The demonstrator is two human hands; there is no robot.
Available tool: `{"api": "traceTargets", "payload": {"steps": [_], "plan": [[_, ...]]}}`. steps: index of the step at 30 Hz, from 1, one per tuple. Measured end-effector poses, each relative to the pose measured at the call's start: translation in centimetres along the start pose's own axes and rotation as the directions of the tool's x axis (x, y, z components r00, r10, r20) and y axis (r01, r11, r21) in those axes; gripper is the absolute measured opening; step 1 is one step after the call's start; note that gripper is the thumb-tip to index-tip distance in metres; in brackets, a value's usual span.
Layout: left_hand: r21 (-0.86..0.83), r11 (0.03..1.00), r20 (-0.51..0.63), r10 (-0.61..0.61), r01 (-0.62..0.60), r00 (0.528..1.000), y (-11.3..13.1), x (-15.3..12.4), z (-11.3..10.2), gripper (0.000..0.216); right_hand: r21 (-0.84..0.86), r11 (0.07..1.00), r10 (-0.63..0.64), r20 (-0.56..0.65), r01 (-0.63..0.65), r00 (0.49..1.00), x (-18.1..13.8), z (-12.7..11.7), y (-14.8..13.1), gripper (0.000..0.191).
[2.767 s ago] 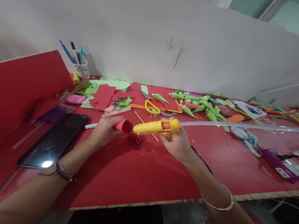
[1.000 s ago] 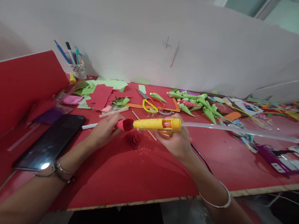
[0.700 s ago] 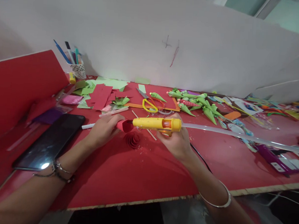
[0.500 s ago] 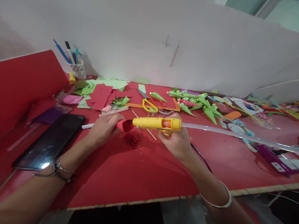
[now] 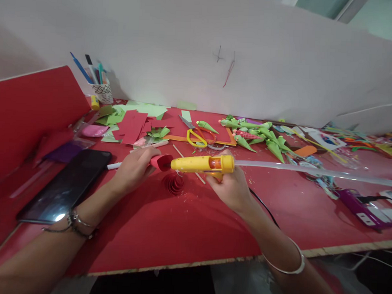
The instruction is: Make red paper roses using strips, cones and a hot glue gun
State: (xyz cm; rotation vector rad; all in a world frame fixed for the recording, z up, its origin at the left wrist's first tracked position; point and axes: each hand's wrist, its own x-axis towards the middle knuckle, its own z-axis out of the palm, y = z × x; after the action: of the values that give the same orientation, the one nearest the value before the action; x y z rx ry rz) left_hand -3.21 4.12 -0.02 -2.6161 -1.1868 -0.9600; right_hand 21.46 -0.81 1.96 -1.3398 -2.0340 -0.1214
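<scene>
My right hand (image 5: 231, 187) grips a yellow glue gun (image 5: 201, 163), a long clear glue stick (image 5: 299, 169) trailing out of its back end to the right. My left hand (image 5: 135, 168) is closed on a small rolled piece of red paper (image 5: 161, 162), its open mouth facing the gun. The nozzle reaches into or just against that mouth; its very tip is hidden. Below them, a coiled red paper spiral (image 5: 175, 184) lies on the red table (image 5: 179, 233). A thin stick (image 5: 197, 176) lies behind the gun.
A black phone (image 5: 66, 184) lies left of my left hand. Scissors (image 5: 196, 137), red paper pieces (image 5: 132, 127) and green paper cones (image 5: 270, 141) lie along the back. A patterned pen cup (image 5: 102, 92) stands back left; a purple power strip (image 5: 364, 210) sits at right.
The glue gun has shifted slightly left and its rear has levelled, the glue stick's far end rising. The red paper roll has turned a little. A thin strand shows below the nozzle.
</scene>
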Motion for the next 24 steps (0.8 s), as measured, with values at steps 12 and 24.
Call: {"api": "traceTargets", "payload": {"steps": [12,24], "plan": [[0.0,0.992,-0.06,0.123,-0.123,0.991,0.31,0.12,0.23,0.005,0.065,0.998,-0.007,-0.036,0.009,0.999,-0.18,0.13,-0.12,0.008],[0.026,0.987,-0.075,0.16,-0.159,0.984,0.18,0.05,0.43,0.004,0.155,0.983,0.105,-0.045,-0.097,0.993,-0.01,0.12,-0.34,0.011]]}}
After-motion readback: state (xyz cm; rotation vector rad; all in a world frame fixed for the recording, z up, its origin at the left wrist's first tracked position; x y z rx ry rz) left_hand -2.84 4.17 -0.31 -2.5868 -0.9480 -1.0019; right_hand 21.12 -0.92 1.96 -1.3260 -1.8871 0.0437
